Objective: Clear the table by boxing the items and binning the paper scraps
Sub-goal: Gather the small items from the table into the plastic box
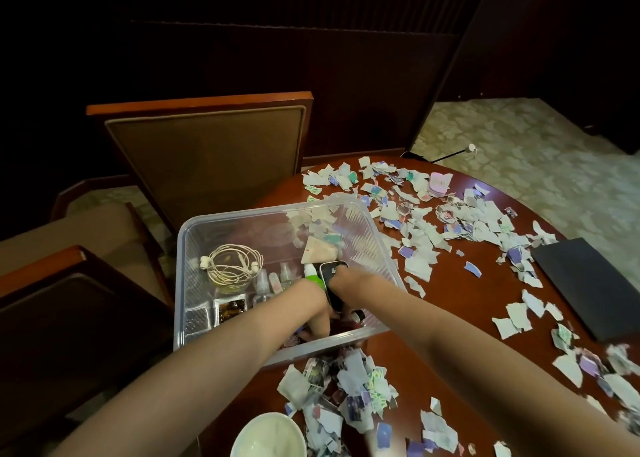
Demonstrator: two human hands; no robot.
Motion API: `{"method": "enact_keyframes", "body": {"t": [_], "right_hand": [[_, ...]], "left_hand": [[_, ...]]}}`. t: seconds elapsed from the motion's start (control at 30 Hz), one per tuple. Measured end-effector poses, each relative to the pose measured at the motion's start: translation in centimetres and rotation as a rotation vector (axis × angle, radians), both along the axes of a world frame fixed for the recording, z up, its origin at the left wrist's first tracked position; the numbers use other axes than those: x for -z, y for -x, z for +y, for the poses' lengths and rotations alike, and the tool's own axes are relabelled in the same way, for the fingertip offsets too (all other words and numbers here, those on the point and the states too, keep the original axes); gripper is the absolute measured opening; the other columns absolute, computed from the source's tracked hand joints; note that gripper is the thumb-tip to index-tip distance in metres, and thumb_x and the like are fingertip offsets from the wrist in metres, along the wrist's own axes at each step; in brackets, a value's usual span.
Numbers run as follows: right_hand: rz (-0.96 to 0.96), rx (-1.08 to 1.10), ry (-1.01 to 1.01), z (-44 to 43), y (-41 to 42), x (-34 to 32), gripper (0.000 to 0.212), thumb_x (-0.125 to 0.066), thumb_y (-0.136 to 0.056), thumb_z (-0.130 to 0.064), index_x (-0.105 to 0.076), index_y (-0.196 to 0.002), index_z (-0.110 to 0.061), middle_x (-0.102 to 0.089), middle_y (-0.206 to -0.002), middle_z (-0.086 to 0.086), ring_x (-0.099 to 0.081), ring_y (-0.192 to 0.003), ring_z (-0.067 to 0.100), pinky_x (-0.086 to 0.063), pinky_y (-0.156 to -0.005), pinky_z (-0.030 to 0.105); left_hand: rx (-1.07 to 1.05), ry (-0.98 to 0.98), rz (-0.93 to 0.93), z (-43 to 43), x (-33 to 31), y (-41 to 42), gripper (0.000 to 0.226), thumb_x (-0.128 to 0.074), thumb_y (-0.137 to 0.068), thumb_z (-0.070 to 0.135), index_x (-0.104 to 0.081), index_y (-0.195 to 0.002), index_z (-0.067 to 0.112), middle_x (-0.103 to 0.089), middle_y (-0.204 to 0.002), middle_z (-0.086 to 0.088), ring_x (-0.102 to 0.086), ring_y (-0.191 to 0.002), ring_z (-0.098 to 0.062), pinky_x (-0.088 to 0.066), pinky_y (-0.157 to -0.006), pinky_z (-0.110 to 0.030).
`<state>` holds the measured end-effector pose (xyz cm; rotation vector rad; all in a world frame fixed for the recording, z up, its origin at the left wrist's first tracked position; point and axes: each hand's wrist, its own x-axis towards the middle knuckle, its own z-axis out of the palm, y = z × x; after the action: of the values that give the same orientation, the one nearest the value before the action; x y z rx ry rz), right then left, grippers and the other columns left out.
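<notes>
Dim room, round bench point(467, 304): the box point(178, 266) sits at its left edge, both hands inside to pack items. Right hand point(346, 285) grasps a dark device point(329, 271), apparently to set it down. Whether the left hand point(317, 314) holds anything I cannot tell. Scraps point(415, 221) lie around, unbinned.

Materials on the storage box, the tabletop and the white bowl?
Box: clear plastic by the look, with see-through walls and a slightly cloudy rim. Tabletop: reddish-brown wood or veneer, glossy, with a soft sheen on it. Bowl: white and smooth, ceramic or plastic; can't tell which.
</notes>
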<state>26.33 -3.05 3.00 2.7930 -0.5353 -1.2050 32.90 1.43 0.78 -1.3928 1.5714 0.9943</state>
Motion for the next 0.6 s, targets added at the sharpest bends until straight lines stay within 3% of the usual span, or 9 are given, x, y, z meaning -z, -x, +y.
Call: {"method": "enact_keyframes", "body": {"t": [0.07,0.13,0.17,0.23,0.3,0.37,0.47,0.6], "right_hand": [[-0.042,0.019,0.009,0.2,0.0,-0.2,0.045,-0.053,-0.094,-0.022,-0.043,-0.134,-0.003,-0.043,-0.136,0.014,-0.044,-0.125,0.024,-0.037,-0.100,0.029],[-0.041,0.048,0.015,0.3,0.0,-0.2,0.047,-0.056,-0.093,-0.020,-0.042,-0.134,-0.003,-0.041,-0.137,0.015,-0.044,-0.125,0.025,-0.037,-0.100,0.028],[-0.045,0.063,0.019,0.2,-0.1,-0.1,0.047,-0.056,-0.092,-0.017,-0.042,-0.135,-0.003,-0.042,-0.136,0.016,-0.045,-0.124,0.026,-0.038,-0.099,0.029],[-0.071,0.069,0.022,-0.1,0.0,0.2,0.046,-0.053,-0.093,-0.011,-0.038,-0.135,-0.001,-0.045,-0.135,0.017,-0.047,-0.123,0.027,-0.040,-0.098,0.030],[-0.101,0.081,0.012,-0.6,-0.1,0.6,0.040,-0.048,-0.093,-0.007,-0.041,-0.132,-0.001,-0.048,-0.133,0.017,-0.049,-0.121,0.029,-0.041,-0.097,0.032],[-0.247,0.155,0.034,-1.2,-0.5,0.6,0.037,-0.047,-0.092,-0.002,-0.047,-0.129,-0.002,-0.052,-0.129,0.016,-0.052,-0.117,0.029,-0.045,-0.094,0.033],[-0.481,0.306,0.100,-1.9,-1.7,0.3,0.044,-0.049,-0.089,0.001,-0.040,-0.132,-0.002,-0.049,-0.128,0.017,-0.052,-0.116,0.031,-0.046,-0.092,0.035],[-0.509,0.295,0.123,-1.9,-2.5,1.1,0.047,-0.051,-0.090,-0.004,-0.034,-0.134,-0.005,-0.048,-0.130,0.015,-0.052,-0.117,0.030,-0.048,-0.089,0.037]], "left_hand": [[-0.045,0.048,0.037,0.4,-1.5,-0.6,0.079,-0.050,-0.080,0.004,-0.017,-0.151,0.016,-0.044,-0.121,-0.016,-0.050,-0.070,-0.024,-0.037,-0.053,-0.023],[-0.120,0.114,0.110,0.8,-3.0,-1.7,0.084,-0.052,-0.081,0.003,-0.011,-0.151,0.027,-0.044,-0.130,-0.015,-0.055,-0.084,-0.025,-0.040,-0.062,-0.025],[-0.179,0.142,0.152,0.9,-3.6,-2.4,0.084,-0.053,-0.082,0.004,-0.011,-0.151,0.030,-0.046,-0.128,-0.014,-0.055,-0.080,-0.022,-0.040,-0.063,-0.026],[-0.282,0.199,0.215,1.2,-4.5,-4.2,0.080,-0.055,-0.083,0.003,-0.019,-0.149,0.030,-0.051,-0.122,-0.013,-0.050,-0.066,-0.016,-0.040,-0.055,-0.025],[-0.350,0.245,0.215,1.5,-5.0,-6.2,0.071,-0.057,-0.082,0.004,-0.029,-0.145,0.023,-0.055,-0.114,-0.013,-0.049,-0.067,-0.018,-0.039,-0.053,-0.024],[-0.402,0.269,0.176,2.2,-5.6,-8.0,0.066,-0.061,-0.083,0.006,-0.031,-0.141,0.018,-0.056,-0.105,-0.008,-0.051,-0.072,-0.018,-0.040,-0.057,-0.025],[-0.435,0.305,0.106,3.5,-6.0,-10.2,0.063,-0.064,-0.083,0.009,-0.034,-0.137,0.015,-0.052,-0.088,0.001,-0.050,-0.074,-0.016,-0.039,-0.057,-0.024],[-0.399,0.284,0.074,5.1,-6.2,-11.8,0.057,-0.067,-0.081,0.010,-0.042,-0.133,0.018,-0.050,-0.112,-0.001,-0.052,-0.093,-0.019,-0.041,-0.067,-0.025]]}}
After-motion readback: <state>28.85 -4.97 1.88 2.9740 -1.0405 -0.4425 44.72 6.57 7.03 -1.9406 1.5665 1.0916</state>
